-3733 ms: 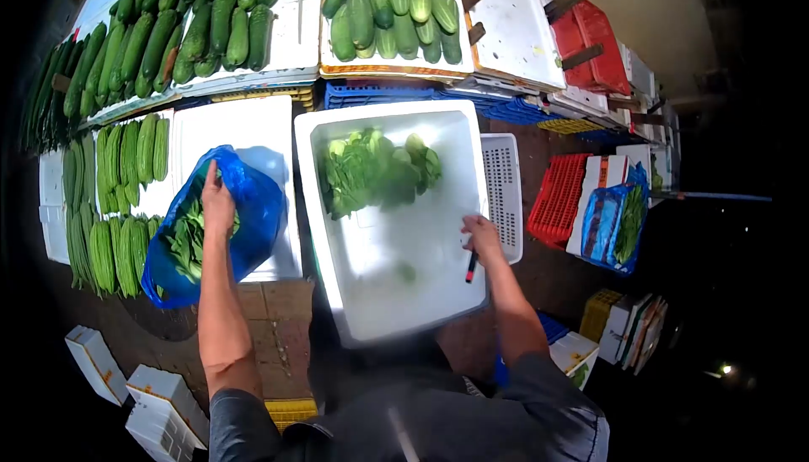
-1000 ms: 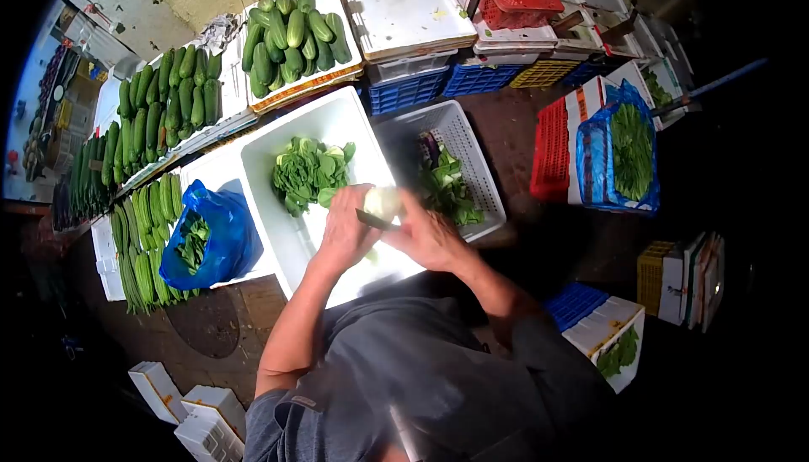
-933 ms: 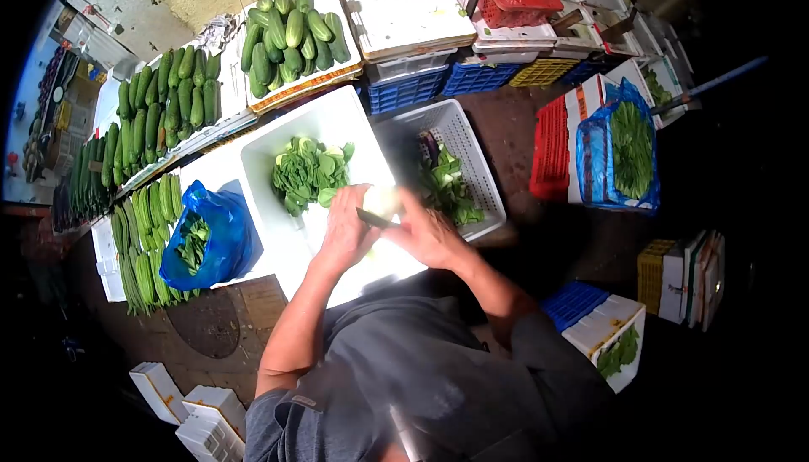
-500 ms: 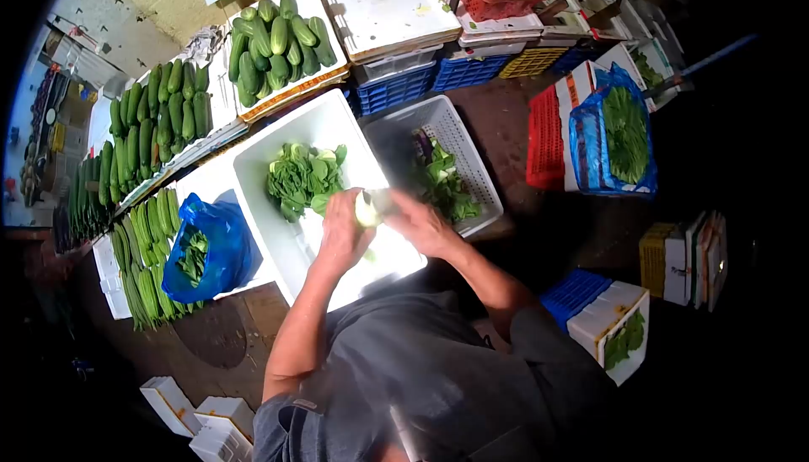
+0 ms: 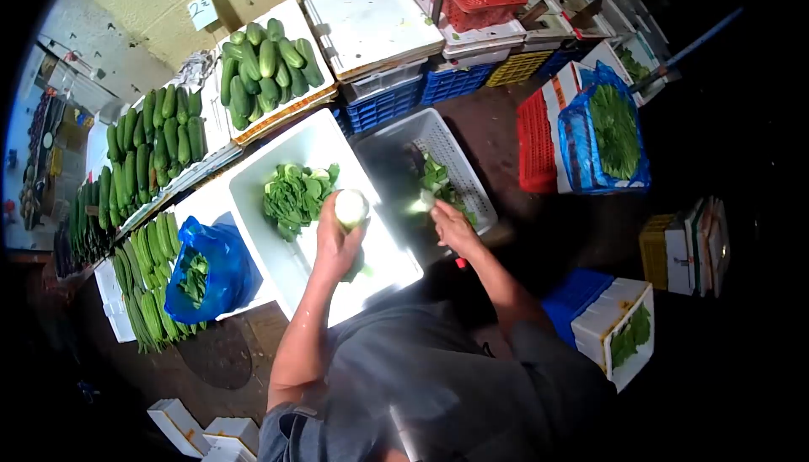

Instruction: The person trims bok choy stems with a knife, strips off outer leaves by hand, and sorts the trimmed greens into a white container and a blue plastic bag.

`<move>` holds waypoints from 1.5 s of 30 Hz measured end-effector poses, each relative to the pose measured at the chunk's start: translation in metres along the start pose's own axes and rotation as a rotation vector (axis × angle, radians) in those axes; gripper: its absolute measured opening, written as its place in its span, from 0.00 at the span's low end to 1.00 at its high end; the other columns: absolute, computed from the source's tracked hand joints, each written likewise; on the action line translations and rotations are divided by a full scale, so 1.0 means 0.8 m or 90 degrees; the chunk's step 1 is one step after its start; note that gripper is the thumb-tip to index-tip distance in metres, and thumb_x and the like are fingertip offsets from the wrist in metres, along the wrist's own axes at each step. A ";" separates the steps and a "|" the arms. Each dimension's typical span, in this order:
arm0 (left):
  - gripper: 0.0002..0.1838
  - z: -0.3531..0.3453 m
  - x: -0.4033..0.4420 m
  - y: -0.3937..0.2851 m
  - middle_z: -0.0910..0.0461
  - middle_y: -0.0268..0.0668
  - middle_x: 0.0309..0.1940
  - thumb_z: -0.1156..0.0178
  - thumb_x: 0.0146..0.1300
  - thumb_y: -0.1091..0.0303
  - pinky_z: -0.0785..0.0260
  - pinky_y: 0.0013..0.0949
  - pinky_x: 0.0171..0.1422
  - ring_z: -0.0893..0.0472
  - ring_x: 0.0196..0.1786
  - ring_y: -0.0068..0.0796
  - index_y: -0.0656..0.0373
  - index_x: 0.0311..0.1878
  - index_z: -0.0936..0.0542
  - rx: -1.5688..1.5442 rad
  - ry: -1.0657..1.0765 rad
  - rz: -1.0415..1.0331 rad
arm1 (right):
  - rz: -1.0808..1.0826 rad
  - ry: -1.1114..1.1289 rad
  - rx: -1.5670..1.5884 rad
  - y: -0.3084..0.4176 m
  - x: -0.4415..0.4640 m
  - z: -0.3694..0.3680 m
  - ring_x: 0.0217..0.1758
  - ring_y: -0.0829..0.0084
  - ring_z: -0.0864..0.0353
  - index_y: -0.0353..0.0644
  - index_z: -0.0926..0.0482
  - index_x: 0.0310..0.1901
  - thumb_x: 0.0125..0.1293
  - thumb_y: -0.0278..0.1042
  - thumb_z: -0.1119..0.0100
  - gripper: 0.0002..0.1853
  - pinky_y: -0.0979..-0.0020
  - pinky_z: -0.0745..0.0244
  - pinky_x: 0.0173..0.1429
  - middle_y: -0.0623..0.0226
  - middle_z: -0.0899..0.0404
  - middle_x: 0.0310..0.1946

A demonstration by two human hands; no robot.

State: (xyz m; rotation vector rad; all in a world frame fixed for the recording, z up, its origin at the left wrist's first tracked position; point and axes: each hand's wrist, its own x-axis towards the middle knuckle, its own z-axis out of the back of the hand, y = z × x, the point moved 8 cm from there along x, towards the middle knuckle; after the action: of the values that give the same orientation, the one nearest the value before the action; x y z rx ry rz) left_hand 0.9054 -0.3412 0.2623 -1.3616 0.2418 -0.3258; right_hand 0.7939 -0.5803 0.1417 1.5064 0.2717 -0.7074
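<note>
Over the white tub (image 5: 253,209), my left hand (image 5: 335,239) is closed round a leafy vegetable with its pale cut base (image 5: 350,208) facing up. My right hand (image 5: 455,228) is over the near side of the grey perforated basket (image 5: 459,163); a knife with a red-tipped handle (image 5: 461,263) shows under it, and a blurred pale piece (image 5: 424,202) is at its fingertips. Leafy greens (image 5: 297,196) lie in the upper part of the tub. Other leaves (image 5: 436,177) lie in the basket.
A blue bag of greens (image 5: 221,270) stands left of the tub, beside ridged gourds (image 5: 150,289). Cucumbers (image 5: 265,66) fill a tray behind. To the right are a red crate (image 5: 536,142), a blue bag with greens (image 5: 615,129) and a white box (image 5: 619,327).
My hands have moved apart; the right one went right, over the basket, with the knife and a pale piece. The vegetable in my left hand now shows its round base. The camera view has shifted.
</note>
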 end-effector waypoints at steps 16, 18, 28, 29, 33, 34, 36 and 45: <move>0.28 -0.013 0.009 0.094 0.20 0.42 0.50 0.36 0.71 0.54 0.25 0.39 0.59 0.20 0.52 0.34 0.65 0.63 0.30 -0.515 0.031 0.372 | -0.252 -0.029 0.360 -0.126 0.067 0.006 0.18 0.72 0.33 0.50 0.21 0.44 0.73 0.68 0.50 0.27 0.55 0.23 0.36 0.70 0.29 0.20; 0.20 -0.006 0.009 0.124 0.19 0.36 0.43 0.35 0.71 0.54 0.24 0.36 0.53 0.20 0.46 0.31 0.59 0.55 0.24 -0.505 -0.007 0.380 | -0.234 -0.045 0.313 -0.147 0.071 -0.014 0.24 0.67 0.27 0.45 0.21 0.46 0.71 0.49 0.39 0.15 0.53 0.22 0.40 0.65 0.25 0.26; 0.27 0.064 -0.030 0.197 0.20 0.40 0.50 0.34 0.66 0.42 0.28 0.48 0.50 0.21 0.49 0.41 0.51 0.59 0.22 -0.462 -0.220 0.576 | 0.047 -0.188 -0.388 -0.185 0.082 -0.098 0.51 0.39 0.18 0.29 0.24 0.48 0.63 0.45 0.34 0.24 0.50 0.25 0.56 0.37 0.18 0.45; 0.27 0.069 -0.033 0.207 0.20 0.40 0.49 0.34 0.65 0.42 0.28 0.48 0.50 0.21 0.48 0.41 0.51 0.58 0.22 -0.473 -0.231 0.582 | 0.033 -0.172 -0.415 -0.180 0.077 -0.104 0.52 0.38 0.19 0.29 0.25 0.49 0.63 0.45 0.34 0.25 0.49 0.25 0.58 0.36 0.18 0.46; 0.26 0.093 -0.047 0.244 0.19 0.35 0.43 0.33 0.64 0.40 0.29 0.46 0.46 0.21 0.44 0.37 0.49 0.55 0.22 -0.504 -0.278 0.614 | -0.024 -0.140 -0.466 -0.185 0.076 -0.129 0.55 0.37 0.20 0.30 0.34 0.59 0.62 0.45 0.33 0.33 0.49 0.25 0.61 0.34 0.19 0.49; 0.26 0.100 -0.053 0.249 0.19 0.34 0.43 0.33 0.64 0.40 0.29 0.45 0.45 0.21 0.43 0.37 0.49 0.55 0.22 -0.513 -0.288 0.620 | -0.032 -0.146 -0.469 -0.189 0.074 -0.133 0.55 0.37 0.20 0.30 0.35 0.60 0.62 0.45 0.33 0.34 0.49 0.25 0.60 0.33 0.20 0.50; 0.26 0.117 -0.063 0.251 0.18 0.33 0.42 0.34 0.64 0.39 0.31 0.44 0.45 0.21 0.43 0.34 0.48 0.54 0.22 -0.506 -0.289 0.620 | -0.080 -0.161 -0.525 -0.184 0.069 -0.135 0.56 0.37 0.20 0.31 0.37 0.64 0.61 0.46 0.31 0.38 0.49 0.25 0.61 0.33 0.20 0.51; 0.23 0.204 -0.097 0.289 0.16 0.35 0.41 0.32 0.64 0.48 0.27 0.41 0.46 0.17 0.42 0.32 0.55 0.53 0.20 -0.510 -0.391 0.521 | -0.087 -0.146 -0.703 -0.158 0.070 -0.140 0.59 0.41 0.20 0.32 0.26 0.59 0.60 0.54 0.31 0.36 0.51 0.26 0.64 0.40 0.18 0.53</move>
State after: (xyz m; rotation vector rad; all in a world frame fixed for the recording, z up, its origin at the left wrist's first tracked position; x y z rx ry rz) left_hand 0.9112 -0.1236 0.0660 -1.9230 0.4073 0.9591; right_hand 0.7931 -0.4757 -0.0020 0.3570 0.4885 -0.6547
